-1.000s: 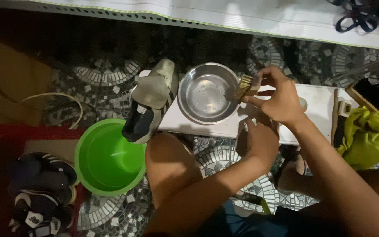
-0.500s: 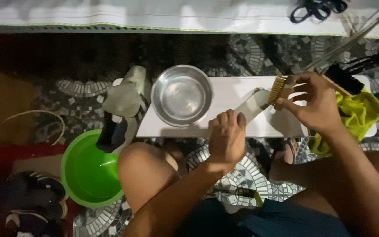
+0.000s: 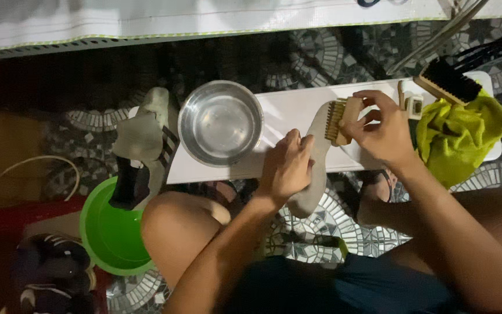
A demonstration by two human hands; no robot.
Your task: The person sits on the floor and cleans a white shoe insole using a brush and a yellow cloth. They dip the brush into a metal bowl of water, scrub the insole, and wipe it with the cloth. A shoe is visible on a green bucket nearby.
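Scrubbing is judged under way, not finished: a grey insole [image 3: 316, 168] is pinned across the front edge of the white worktop [image 3: 297, 107], by the left hand [image 3: 286, 166], closed upon it, while a wooden brush [image 3: 340, 120] is clamped in the right hand [image 3: 382, 131], bristles against the insole's top end. Both wrists are bent down. A steel bowl [image 3: 221, 123] stands towards the left end, a shoe [image 3: 140, 145] past that edge

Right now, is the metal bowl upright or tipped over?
Upright: the metal bowl sits on the white board, rim up, inside visible.
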